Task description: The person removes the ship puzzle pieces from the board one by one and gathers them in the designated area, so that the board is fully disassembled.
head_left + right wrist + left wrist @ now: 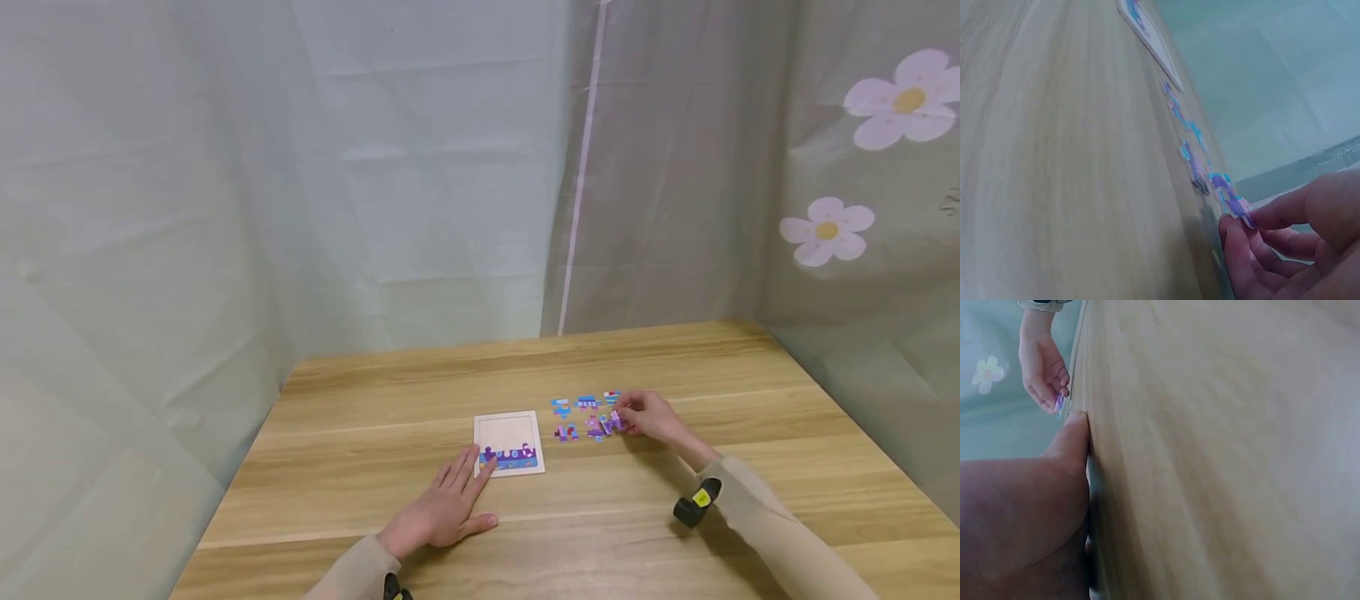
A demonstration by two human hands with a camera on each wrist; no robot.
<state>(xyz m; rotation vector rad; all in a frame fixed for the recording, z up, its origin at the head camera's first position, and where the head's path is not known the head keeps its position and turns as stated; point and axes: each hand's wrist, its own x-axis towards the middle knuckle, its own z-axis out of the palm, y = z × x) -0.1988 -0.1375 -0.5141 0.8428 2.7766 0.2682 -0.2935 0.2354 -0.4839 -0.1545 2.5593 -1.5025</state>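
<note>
At the near left of the pale wood-grain table (330, 508), note the left hand (447, 506), spread flat with thumb out to the side and fingertips over the near left part of the square, white-edged wooden puzzle tray (506, 432). Could, through uneven pressing or a slide, skew the tray or unseat the joined purple-and-blue puzzle strip (517, 460) along its near side. Farther right, note the right hand (648, 417), pinching a small, flat purple-and-pink jigsaw piece (1238, 206) between thumb and fingers. Might slip or twist, given so thin an edge to grip. Might also drag the pink-and-purple neighbouring piece (595, 427) crowded in just beside it; hard to say whether touching or apart. Could, with a low sweep of the fingers, scatter the loose multicoloured jigsaw pieces (587, 402). If turned the wrong way, would probably jam against the strip instead of fitting.

As to the pinched piece, lies well apart from the left hand, with the tray between, and right at the fingertips of the right hand. Hard to say whether clear of the tabletop. Just left of the right hand and beyond, see the loose pieces in two rough rows. Past the far table edge, meet the pale grey fabric curtain (435, 208), well apart from both hands.
</note>
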